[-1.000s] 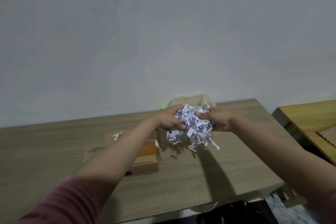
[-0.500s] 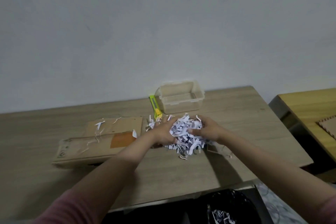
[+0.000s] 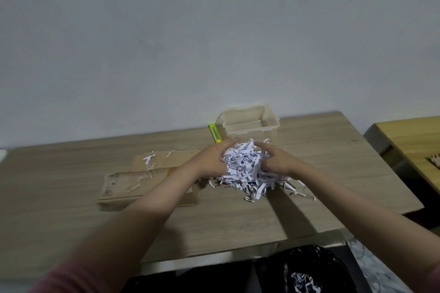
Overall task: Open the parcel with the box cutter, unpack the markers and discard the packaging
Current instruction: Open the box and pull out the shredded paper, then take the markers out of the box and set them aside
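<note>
Wood-grain bench (image 3: 71,233) fills the lower view, wide and mostly bare, which leaves room to sort filler from goods. Flat on it to the left lies the brown parcel (image 3: 123,188), flap laid back and a few stray strips caught on top, out of the way of the working spot. Down past the near edge sits a black bin (image 3: 316,269) with shreds showing inside — placed right under the hands, I'd judge, so waste can drop straight in. At the far edge stands a clear tub (image 3: 248,121), open and looking empty, likely waiting for the markers; none of those are visible right now, perhaps buried. In the middle, a heap of white shreds (image 3: 245,169) rests on the bench, and both hands press in from either side: left hand (image 3: 212,159) cupped against its left flank, right hand (image 3: 273,162) on the right, fingers spread, squeezing the loose stuff together so it lifts as one clump. Smallest of all, the yellow cutter (image 3: 215,133) lies just beside the tub, parked clear of the fingers.
</note>
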